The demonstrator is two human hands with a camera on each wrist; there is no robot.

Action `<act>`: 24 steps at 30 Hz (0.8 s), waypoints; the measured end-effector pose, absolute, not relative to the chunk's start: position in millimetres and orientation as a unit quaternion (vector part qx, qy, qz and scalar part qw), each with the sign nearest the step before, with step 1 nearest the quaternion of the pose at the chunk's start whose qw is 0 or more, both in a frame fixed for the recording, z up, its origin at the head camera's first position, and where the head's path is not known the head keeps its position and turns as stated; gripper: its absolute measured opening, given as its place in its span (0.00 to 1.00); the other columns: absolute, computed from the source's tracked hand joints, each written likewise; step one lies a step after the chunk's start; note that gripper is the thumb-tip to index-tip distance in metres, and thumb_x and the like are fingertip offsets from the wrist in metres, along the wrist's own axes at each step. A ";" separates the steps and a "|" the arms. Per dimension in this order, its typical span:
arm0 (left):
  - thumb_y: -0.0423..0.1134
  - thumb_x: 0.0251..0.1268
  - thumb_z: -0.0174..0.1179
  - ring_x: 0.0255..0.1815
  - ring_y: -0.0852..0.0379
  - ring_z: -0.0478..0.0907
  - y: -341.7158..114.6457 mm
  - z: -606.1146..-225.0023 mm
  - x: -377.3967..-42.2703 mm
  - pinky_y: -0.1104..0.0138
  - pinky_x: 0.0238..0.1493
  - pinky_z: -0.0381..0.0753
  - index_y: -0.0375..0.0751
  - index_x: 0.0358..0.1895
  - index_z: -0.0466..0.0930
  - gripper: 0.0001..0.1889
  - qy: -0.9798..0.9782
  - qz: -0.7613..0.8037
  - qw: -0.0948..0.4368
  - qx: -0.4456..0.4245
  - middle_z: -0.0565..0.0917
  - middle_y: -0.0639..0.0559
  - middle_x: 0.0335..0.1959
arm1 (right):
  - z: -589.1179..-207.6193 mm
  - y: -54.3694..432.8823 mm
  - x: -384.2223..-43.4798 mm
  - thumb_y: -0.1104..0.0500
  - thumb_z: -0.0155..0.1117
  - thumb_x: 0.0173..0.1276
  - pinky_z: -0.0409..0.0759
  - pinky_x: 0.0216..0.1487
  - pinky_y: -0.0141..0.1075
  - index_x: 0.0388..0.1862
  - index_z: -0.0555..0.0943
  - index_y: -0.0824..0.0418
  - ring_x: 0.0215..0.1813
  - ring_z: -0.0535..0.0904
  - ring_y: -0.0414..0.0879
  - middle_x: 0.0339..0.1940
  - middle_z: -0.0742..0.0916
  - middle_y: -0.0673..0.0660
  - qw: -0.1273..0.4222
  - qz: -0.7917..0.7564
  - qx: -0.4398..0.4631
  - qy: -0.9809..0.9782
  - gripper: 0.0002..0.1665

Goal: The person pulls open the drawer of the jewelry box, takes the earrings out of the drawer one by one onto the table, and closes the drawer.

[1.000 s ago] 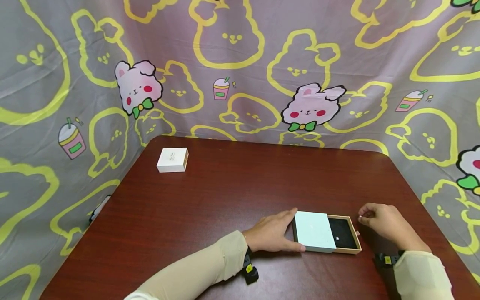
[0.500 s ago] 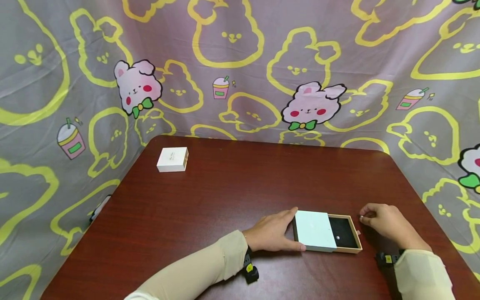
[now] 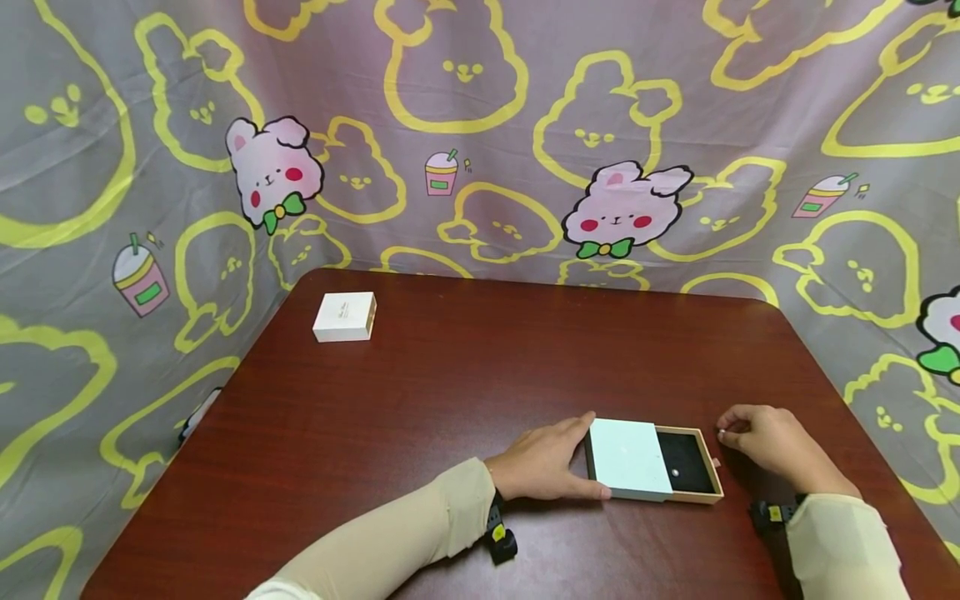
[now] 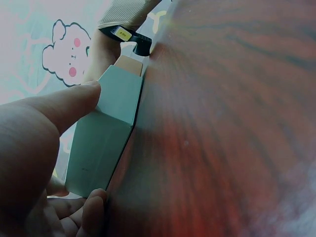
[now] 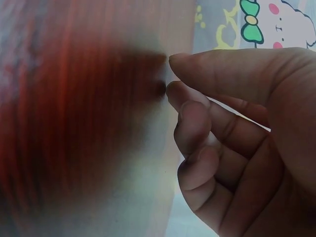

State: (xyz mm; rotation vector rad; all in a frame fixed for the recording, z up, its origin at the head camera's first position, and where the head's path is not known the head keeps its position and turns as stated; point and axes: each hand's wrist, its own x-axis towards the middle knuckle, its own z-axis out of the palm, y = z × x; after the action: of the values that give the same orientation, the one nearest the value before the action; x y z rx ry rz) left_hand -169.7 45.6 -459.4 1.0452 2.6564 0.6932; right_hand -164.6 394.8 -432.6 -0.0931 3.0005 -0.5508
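Note:
A flat pale mint drawer-style box (image 3: 628, 458) lies on the table, its tan tray (image 3: 714, 471) slid partly out to the right. Black padding (image 3: 692, 454) lines the tray, with a small whitish bead-like thing (image 3: 675, 472) on it. My left hand (image 3: 543, 462) grips the box sleeve from the left; in the left wrist view its thumb (image 4: 74, 104) lies on one edge. Right of the tray, my right hand (image 3: 772, 442) is low over the table, fingers loosely curled. The right wrist view shows a gap between thumb and index fingertip; a tiny pale spot there in the head view is unclear.
A small white box (image 3: 345, 317) with faint print stands at the table's back left. A short ribbon tab (image 3: 716, 463) sticks out of the tray's right end. The dark red wooden table (image 3: 465, 375) is enclosed by a cartoon-patterned curtain (image 3: 510, 150).
Hardly anything differs: both hands, the mint box and its tray keep their places, and the head view tilts very slightly.

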 end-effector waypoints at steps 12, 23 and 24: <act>0.77 0.51 0.56 0.70 0.60 0.61 45.9 -460.6 -169.9 0.58 0.62 0.69 0.46 0.78 0.48 0.57 0.900 0.235 0.092 0.357 0.60 0.55 0.74 | -432.7 394.3 -164.7 0.64 0.68 0.61 0.73 0.30 0.42 0.33 0.82 0.61 0.29 0.74 0.48 0.25 0.81 0.51 0.056 -0.192 -0.021 0.980 0.03; 0.77 0.51 0.56 0.71 0.60 0.61 45.8 -460.0 -169.3 0.58 0.62 0.69 0.47 0.79 0.47 0.57 0.900 0.234 0.096 0.355 0.59 0.56 0.74 | -433.0 394.3 -165.4 0.65 0.68 0.62 0.74 0.31 0.43 0.34 0.82 0.62 0.30 0.74 0.48 0.26 0.80 0.52 0.064 -0.198 -0.014 0.978 0.03; 0.77 0.51 0.56 0.71 0.60 0.61 45.8 -460.1 -169.4 0.58 0.62 0.69 0.47 0.79 0.48 0.57 0.900 0.233 0.096 0.355 0.59 0.56 0.74 | -433.2 394.5 -165.4 0.65 0.68 0.62 0.74 0.31 0.43 0.34 0.82 0.62 0.30 0.74 0.48 0.26 0.80 0.52 0.064 -0.198 -0.014 0.978 0.03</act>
State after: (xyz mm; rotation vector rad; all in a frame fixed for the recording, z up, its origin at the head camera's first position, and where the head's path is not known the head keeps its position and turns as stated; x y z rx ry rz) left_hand -169.4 45.8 -460.1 1.0525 2.6667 0.6917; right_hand -165.4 394.5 -433.2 -0.0426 2.9528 -0.5991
